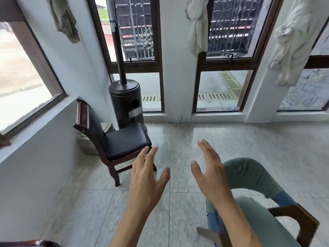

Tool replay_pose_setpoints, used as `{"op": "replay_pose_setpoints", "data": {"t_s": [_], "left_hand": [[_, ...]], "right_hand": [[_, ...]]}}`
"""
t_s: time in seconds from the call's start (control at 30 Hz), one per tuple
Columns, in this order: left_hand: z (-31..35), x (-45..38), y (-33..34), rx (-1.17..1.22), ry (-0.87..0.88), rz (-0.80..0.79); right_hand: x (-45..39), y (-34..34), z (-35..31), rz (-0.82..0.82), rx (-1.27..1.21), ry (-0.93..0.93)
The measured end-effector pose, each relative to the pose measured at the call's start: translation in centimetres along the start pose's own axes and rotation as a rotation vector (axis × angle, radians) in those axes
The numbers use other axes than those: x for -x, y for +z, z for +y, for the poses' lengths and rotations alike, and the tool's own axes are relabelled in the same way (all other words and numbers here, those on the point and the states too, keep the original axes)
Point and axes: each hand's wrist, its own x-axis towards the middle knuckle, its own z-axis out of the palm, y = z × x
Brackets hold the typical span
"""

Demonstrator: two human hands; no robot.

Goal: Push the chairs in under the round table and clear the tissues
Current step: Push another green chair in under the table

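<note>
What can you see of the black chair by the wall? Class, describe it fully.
The chair has a dark reddish-brown wooden frame, curved legs and a padded black seat and backrest that look like leather. It stands upright on the pale tiled floor, its back near the grey wall under a window, in front of a tall black heater. A bag sits behind it. Nothing rests on the seat; neither hand touches it.

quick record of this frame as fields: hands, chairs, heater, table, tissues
left hand: open, fingers spread, holds nothing
right hand: open, fingers spread, holds nothing
black chair: by the left wall, in front of the heater, seat facing the room, untouched
near chair: at lower right, green garment draped over its back
heater: black, in the corner by the window
round table: not in view
tissues: none in view
</note>
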Motion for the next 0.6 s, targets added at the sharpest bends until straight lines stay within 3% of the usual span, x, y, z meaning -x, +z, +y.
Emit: {"op": "replay_pose_setpoints", "data": {"t_s": [0.33, 0.6], "left_hand": [[-4.0, -15.6, 5.7, 0.058, 0.042, -0.061], [-7.2, -31.0, 10.3, 0.116, 0.165, -0.185]], "right_hand": [[-14.1, 5.0, 4.3, 0.030, 0.041, 0.066], [-26.3, 8.6, 6.5, 0.160, 0.109, 0.171]]}}
